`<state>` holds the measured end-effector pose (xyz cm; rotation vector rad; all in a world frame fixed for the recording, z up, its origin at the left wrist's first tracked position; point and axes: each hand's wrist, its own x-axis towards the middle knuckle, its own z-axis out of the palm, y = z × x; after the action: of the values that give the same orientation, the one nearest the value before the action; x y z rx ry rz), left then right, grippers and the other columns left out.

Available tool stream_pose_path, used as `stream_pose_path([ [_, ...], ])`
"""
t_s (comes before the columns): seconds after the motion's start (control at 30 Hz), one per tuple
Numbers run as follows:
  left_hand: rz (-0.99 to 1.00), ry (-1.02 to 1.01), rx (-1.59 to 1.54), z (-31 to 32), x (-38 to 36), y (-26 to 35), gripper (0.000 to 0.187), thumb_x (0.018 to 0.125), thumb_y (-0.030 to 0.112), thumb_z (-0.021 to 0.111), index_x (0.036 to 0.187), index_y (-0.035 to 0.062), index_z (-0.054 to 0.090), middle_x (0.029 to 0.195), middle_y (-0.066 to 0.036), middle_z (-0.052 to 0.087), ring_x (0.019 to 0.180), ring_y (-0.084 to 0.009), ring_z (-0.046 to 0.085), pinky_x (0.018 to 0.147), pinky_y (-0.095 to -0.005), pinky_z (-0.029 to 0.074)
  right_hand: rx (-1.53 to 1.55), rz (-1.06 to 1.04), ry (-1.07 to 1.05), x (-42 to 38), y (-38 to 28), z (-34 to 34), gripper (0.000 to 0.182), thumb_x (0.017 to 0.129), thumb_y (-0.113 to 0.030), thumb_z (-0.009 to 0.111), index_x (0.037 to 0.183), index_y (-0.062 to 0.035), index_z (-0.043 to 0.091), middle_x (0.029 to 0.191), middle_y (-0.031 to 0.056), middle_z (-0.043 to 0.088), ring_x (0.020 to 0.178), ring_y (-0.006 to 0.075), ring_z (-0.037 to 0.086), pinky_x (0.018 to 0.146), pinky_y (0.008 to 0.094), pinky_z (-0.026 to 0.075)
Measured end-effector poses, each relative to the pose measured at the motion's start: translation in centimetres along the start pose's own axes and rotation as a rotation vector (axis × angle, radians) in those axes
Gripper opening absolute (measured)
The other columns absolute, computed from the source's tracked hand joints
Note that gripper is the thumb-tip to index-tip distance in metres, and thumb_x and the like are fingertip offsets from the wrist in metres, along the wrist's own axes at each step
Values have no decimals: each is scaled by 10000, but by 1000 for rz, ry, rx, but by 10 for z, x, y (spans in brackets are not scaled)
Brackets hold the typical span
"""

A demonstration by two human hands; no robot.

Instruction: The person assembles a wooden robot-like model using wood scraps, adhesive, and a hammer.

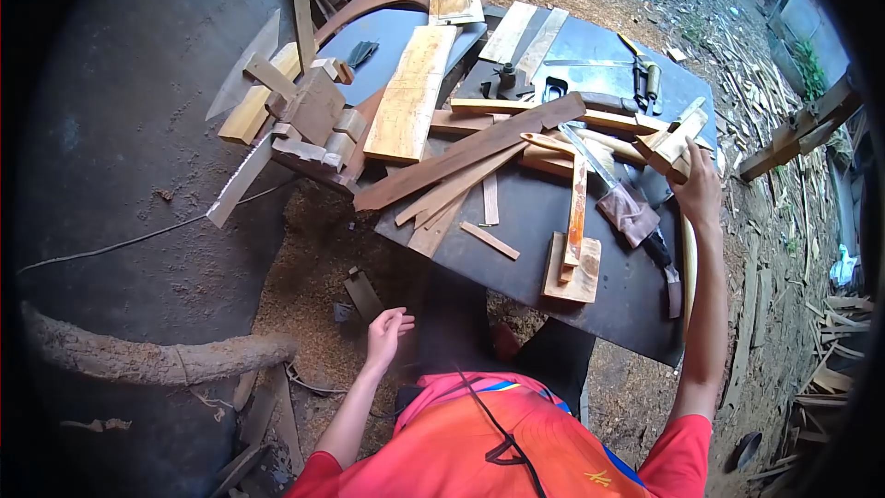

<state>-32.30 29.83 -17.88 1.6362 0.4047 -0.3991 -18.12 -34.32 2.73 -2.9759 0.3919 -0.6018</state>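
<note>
At the table's right side my right hand [698,189] is closed around a pale, notched wooden block [666,149]. Beside it lies a long blade with a cloth-wrapped middle [629,214] and a dark handle. My left hand [389,334] hangs in the air before the table's near edge, fingers loosely curled and holding nothing. Between the hands, a narrow wooden bar with an orange-red stain [577,207] rests against a small square wood block [588,284]. A dark brown board [470,153] lies slanted across thinner strips.
The dark tabletop [502,281] carries a wide pale board [411,92], tools with dark handles [645,83] and a small wood strip [489,241]. A toothed saw blade [241,180] juts out at left. A thick log [157,355] lies lower left. Shavings cover the ground.
</note>
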Motion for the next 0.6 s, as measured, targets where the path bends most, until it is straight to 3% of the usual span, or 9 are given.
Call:
stream_pose_path([
  [0.03, 43, -1, -1, 6, 0, 13, 351, 1146, 238, 561, 1339, -38, 658, 1169, -204, 784, 1038, -256, 779, 944, -359, 609, 59, -7, -90, -3, 1, -4, 895, 804, -123, 885, 1601, -113, 479, 1415, 161, 612, 1265, 381, 648, 1034, 476, 551],
  [0.13, 185, 28, 4, 21, -2, 46, 334, 1140, 215, 572, 1334, -41, 661, 1156, -194, 785, 1033, -246, 777, 943, -362, 611, 199, -108, 17, -26, -10, -14, 838, 838, -98, 857, 1591, -89, 489, 1402, 176, 614, 1311, 388, 620, 1075, 456, 527],
  [0.2, 294, 69, -17, 36, -2, 72, 273, 1133, 186, 585, 1212, -45, 707, 1056, -156, 792, 965, -208, 773, 912, -341, 607, 295, -116, 81, -53, -30, -36, 645, 905, -60, 795, 1510, -58, 573, 1419, 189, 612, 1329, 392, 607, 1095, 446, 506],
  [0.27, 410, 81, 1, 47, 0, 101, 265, 1130, 174, 591, 1103, -44, 739, 968, -132, 795, 911, -185, 767, 881, -321, 599, 331, -23, 70, -88, -26, -40, 502, 939, -57, 765, 1421, -34, 629, 1414, 192, 618, 1320, 388, 610, 1101, 454, 498],
  [0.3, 448, 74, 105, 50, 1, 122, 309, 1128, 161, 596, 943, -35, 747, 844, -101, 778, 839, -158, 751, 814, -301, 584, 335, -3, 66, -107, -20, -41, 455, 948, -64, 758, 1386, -22, 643, 1415, 192, 620, 1320, 387, 611, 1108, 462, 494],
  [0.4, 573, -100, 30, 68, 16, 173, 308, 1110, 148, 619, 889, -26, 744, 784, -99, 766, 815, -144, 742, 765, -296, 575, 209, 163, 110, -163, -23, -41, 435, 956, -82, 753, 1371, -10, 647, 1429, 192, 616, 1332, 390, 602, 1131, 487, 477],
  [0.5, 764, -29, 245, 109, 53, 246, 208, 1055, 164, 690, 1021, -33, 750, 898, -113, 787, 852, -179, 764, 800, -332, 597, 50, 291, 184, -212, -32, -32, 556, 948, -122, 769, 1467, -31, 593, 1480, 191, 584, 1389, 419, 556, 1183, 521, 431],
  [0.6, 994, 12, 385, 160, 115, 308, 313, 1016, 183, 739, 1251, -22, 710, 1149, -146, 792, 1016, -276, 778, 938, -398, 596, 64, 354, 231, -235, -50, -22, 643, 940, -138, 781, 1535, -50, 554, 1552, 188, 536, 1449, 424, 506, 1224, 538, 394],
])
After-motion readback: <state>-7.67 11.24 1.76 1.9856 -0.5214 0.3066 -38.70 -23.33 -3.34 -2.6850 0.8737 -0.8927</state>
